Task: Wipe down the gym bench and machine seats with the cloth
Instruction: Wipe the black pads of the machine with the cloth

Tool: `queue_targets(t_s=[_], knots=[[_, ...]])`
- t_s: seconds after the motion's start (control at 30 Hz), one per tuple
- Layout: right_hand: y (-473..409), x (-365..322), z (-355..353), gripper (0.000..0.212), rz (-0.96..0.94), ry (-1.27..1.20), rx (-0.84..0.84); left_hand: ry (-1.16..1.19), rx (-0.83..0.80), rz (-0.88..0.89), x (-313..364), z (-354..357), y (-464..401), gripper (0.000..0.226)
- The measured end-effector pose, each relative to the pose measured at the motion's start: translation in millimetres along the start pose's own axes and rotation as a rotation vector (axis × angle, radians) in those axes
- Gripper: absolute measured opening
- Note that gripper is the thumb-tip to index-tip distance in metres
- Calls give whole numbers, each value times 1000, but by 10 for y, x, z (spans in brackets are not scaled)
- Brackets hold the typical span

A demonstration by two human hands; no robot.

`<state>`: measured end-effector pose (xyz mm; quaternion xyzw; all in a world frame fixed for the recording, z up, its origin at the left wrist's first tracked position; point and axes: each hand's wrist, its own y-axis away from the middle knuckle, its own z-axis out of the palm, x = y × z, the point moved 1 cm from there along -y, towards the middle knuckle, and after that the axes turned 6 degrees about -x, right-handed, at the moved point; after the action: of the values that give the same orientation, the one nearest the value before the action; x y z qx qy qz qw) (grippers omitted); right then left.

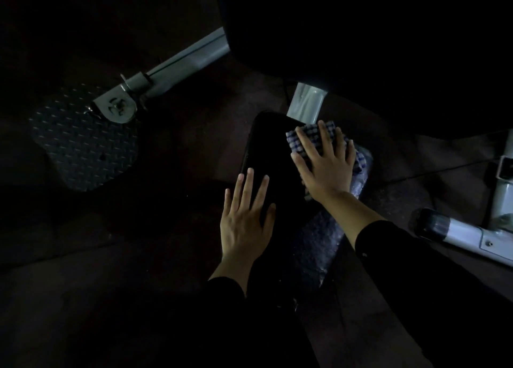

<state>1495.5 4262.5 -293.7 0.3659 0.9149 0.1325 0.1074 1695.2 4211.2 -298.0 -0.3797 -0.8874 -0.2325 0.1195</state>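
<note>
Dim gym floor point(116, 298) all around, dark reddish-brown, and honestly pretty hard to see much in this light. Up on the left there's a textured diamond-pattern foot plate point(83, 145) with a grey metal arm point(177, 64) bolted at its top corner and running up to the right, where it disappears behind a big black padded part point(361, 28) that fills the upper right. A short grey post point(306, 101) comes down from under that pad and meets the far end of the small black seat pad point(273, 156) in the middle. Off to the right there's more pale grey frame tubing point(469, 237) with a black end cap, lying low by the floor. The checked blue-and-white cloth point(308, 138) sits on the far right part of the seat pad, spilling over its right edge, with a greyish speckled surface point(319, 242) showing just below that side. The right hand point(323, 164) is flat on the cloth, fingers spread and straight, pressing it down. The left hand point(245, 217) lies flat on the near left part of the pad, fingers straight, holding nothing. Both sleeves are black.
</note>
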Motion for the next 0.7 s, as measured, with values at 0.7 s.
queue_targets(t_s=[0.7], knots=[[31,-143,117,48,-432,103,159,15,31,6,-32,33,-2,66]])
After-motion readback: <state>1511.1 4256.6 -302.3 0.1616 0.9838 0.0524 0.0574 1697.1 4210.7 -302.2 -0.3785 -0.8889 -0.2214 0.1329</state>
